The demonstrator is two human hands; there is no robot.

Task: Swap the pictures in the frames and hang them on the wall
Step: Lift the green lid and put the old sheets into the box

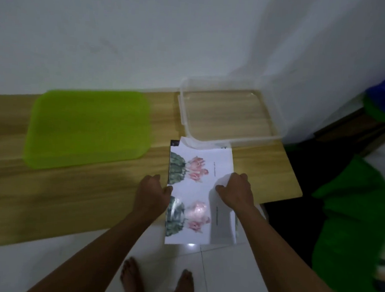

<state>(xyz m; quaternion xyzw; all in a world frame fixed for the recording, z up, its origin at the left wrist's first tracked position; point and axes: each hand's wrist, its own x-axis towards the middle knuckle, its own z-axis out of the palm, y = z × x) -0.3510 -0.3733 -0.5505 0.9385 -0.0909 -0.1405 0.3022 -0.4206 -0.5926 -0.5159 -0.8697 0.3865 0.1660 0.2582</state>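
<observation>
A flower picture (205, 167) with pink blooms and green leaves lies on a dark frame (173, 143) at the table's front right. A glossy sheet (190, 223) showing the same flowers slants from it out over the table's front edge. My left hand (154, 194) grips the sheet's left edge, thumb on top. My right hand (235, 191) pinches the sheet near its right edge, fingers curled. Whether the glossy sheet is a second print or a reflecting cover, I cannot tell.
A lime green tray (88, 127) lies on the wooden table (47, 195) to the left. A clear plastic box (229, 113) stands against the white wall behind the picture. Green and blue items (350, 216) fill the floor at right. My bare feet stand on white tiles.
</observation>
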